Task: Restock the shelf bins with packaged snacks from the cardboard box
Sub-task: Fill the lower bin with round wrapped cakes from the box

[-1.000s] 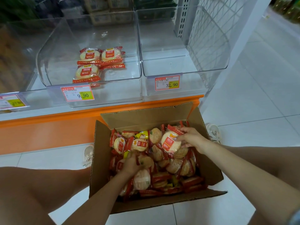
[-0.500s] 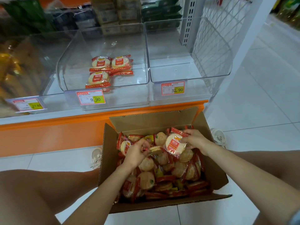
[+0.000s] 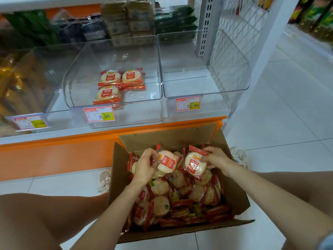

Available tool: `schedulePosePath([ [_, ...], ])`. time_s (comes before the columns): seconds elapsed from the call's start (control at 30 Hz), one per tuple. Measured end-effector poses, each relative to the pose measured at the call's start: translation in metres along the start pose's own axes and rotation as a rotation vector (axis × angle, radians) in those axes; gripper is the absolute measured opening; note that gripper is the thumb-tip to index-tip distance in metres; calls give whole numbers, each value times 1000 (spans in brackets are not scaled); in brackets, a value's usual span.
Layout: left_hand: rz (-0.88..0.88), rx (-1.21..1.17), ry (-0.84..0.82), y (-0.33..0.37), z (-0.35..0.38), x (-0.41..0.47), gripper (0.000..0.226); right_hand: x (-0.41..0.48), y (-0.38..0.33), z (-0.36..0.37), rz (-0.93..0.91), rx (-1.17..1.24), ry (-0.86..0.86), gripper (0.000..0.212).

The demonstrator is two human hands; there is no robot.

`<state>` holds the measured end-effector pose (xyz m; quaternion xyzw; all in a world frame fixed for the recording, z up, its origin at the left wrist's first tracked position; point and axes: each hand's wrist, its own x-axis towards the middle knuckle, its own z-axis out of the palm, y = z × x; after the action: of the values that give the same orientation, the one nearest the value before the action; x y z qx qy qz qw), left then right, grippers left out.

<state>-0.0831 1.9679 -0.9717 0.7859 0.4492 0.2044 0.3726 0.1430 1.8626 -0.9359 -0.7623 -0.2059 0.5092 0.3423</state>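
A snack packet (image 3: 166, 164) is gripped in the curled fingers of the left hand (image 3: 145, 167). At its three o'clock, a second packet (image 3: 194, 164) is pinched by the right hand (image 3: 214, 158). Both are held just above the heap in the cardboard box (image 3: 167, 137). At the box's twelve o'clock, a few packets (image 3: 108, 92) are seen in a clear bin (image 3: 81, 76).

The left hand (image 3: 144, 168) and the right hand (image 3: 214, 157) were seen bare, as were both forearms and the thighs. Pale laced sneakers were worn: the left shoe (image 3: 105, 179) was tinged pinkish-white, the right shoe (image 3: 240, 156) was white with mesh-like panels. At the lower right corner of the view a sliver of light blue-grey fabric (image 3: 328, 240) was glimpsed, possibly a sleeve, too blurred to be identified.
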Motion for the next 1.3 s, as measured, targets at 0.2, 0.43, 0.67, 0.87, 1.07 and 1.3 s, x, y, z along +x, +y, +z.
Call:
schedulePosePath([
  [0.2,-143,-130,-40,5,0,4,45,6,0,-1,-4,10,25,35],
  [0.43,-379,-586,-218,17,-6,6,20,11,4,2,-57,31,135,24],
  [0.67,-323,-620,-265,34,10,2,16,-3,-5,13,-119,155,-122,16],
  [0.87,-342,-532,-162,37,16,2,23,-6,-4,21,-101,179,-318,49],
  [1.07,-304,-459,-152,38,16,5,30,-3,-4,24,-107,37,-278,42],
  [1.3,-363,-310,-160,44,-26,21,31,-21,-38,16,-243,-27,-181,41],
])
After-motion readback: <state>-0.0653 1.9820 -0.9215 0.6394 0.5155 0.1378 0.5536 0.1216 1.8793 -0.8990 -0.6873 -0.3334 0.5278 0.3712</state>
